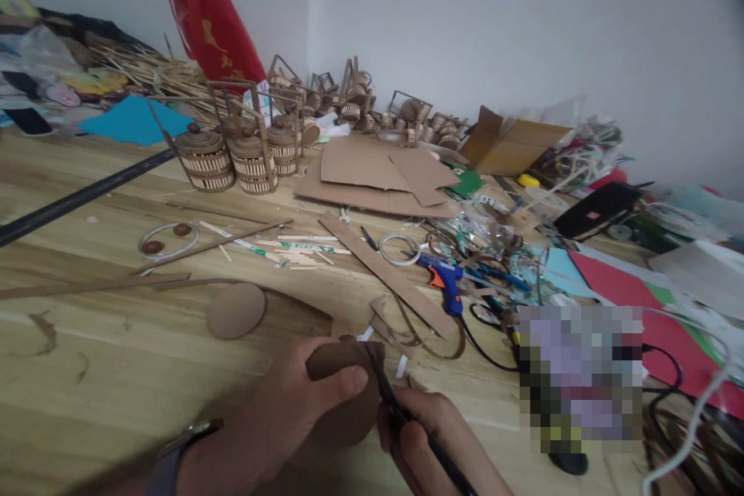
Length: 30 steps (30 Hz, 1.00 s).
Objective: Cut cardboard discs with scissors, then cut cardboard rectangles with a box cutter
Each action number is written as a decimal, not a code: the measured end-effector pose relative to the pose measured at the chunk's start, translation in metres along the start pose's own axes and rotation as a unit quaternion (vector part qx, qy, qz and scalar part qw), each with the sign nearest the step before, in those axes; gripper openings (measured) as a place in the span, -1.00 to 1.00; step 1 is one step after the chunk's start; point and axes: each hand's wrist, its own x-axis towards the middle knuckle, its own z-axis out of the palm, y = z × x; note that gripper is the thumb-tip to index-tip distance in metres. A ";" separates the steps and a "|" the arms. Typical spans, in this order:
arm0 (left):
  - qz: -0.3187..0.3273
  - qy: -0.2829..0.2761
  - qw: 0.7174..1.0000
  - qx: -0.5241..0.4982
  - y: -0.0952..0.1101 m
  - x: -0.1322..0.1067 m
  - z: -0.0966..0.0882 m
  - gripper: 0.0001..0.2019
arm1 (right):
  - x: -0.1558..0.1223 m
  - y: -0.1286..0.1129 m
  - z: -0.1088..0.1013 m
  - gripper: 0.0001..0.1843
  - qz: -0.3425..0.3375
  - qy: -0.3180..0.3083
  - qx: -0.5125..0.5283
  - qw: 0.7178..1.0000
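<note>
Two hands meet at the near edge of the counter (116,372). The left hand (284,415) is clenched round a brown cardboard disc (340,403), thumb pressed across its face. The right hand (433,438) grips a thin black tool (387,391) whose upper end touches the disc's right edge. A second disc (235,310) lies near, up and to the left. Bare wood spreads leftward; a long cardboard strip (389,275), curled scraps and a blue glue gun (445,279) crowd the right.
</note>
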 end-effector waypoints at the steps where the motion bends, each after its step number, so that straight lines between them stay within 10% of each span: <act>1: 0.000 -0.003 1.000 -0.001 0.000 0.000 0.000 -0.49 | 0.000 -0.001 0.000 -0.13 0.002 0.000 0.003 1.000; 30: -0.007 -0.008 1.000 0.025 0.010 -0.003 -0.005 -0.50 | -0.002 0.014 0.000 -0.21 -0.019 -0.049 0.027 0.998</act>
